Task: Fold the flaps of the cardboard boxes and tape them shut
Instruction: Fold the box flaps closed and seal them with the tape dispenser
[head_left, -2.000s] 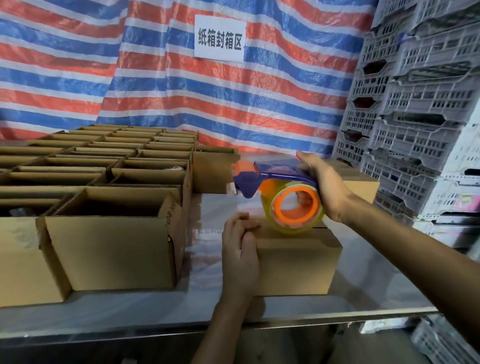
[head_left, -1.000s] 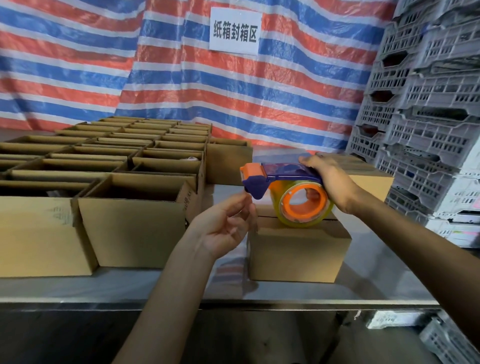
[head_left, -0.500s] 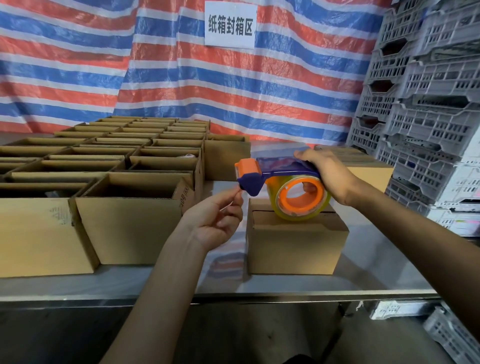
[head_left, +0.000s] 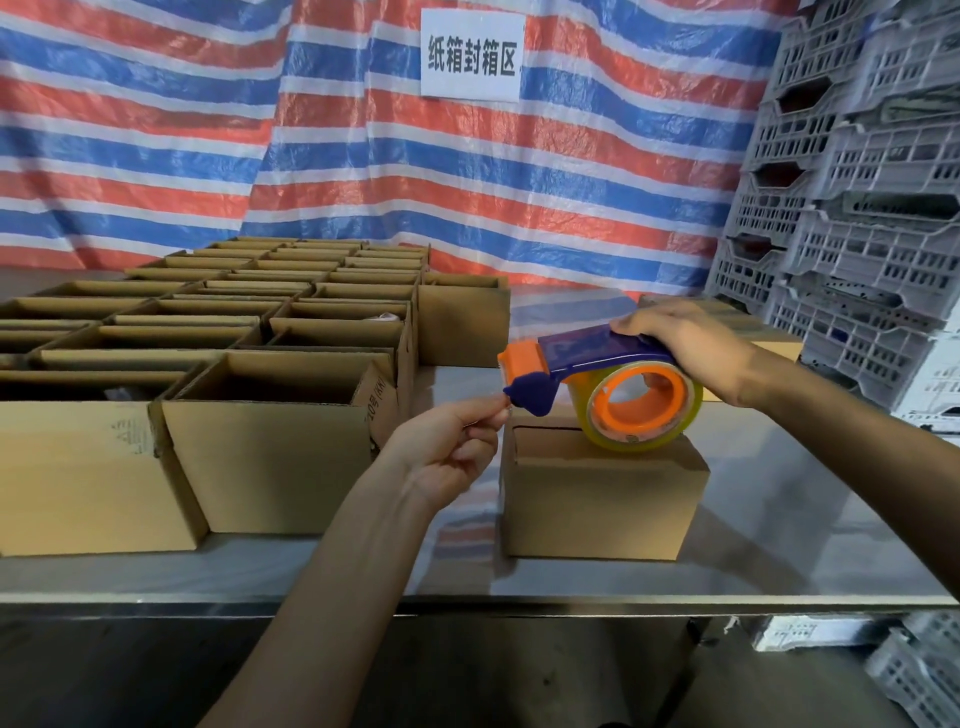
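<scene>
The left hand (head_left: 447, 452) is nearest, thumb and forefinger pinched tight on the clear tape end (head_left: 505, 404) at the dispenser (head_left: 587, 353) nose. Just right of those fingers the closed box (head_left: 597, 499) sits on the steel table (head_left: 779, 545), with the tape roll (head_left: 644, 415) resting on top. The right hand (head_left: 691, 348) curls over the dispenser's handle. Left of the fingers stand open boxes (head_left: 270, 441), and beyond them hangs a striped tarp (head_left: 571, 182).

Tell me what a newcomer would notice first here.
The orange-and-blue tape dispenser at centre right, gripped by the right hand over a closed box, while the left hand pinches the tape end at its nose. Behind hangs a red, white and blue striped tarp; open boxes crowd the left of the table.
</scene>
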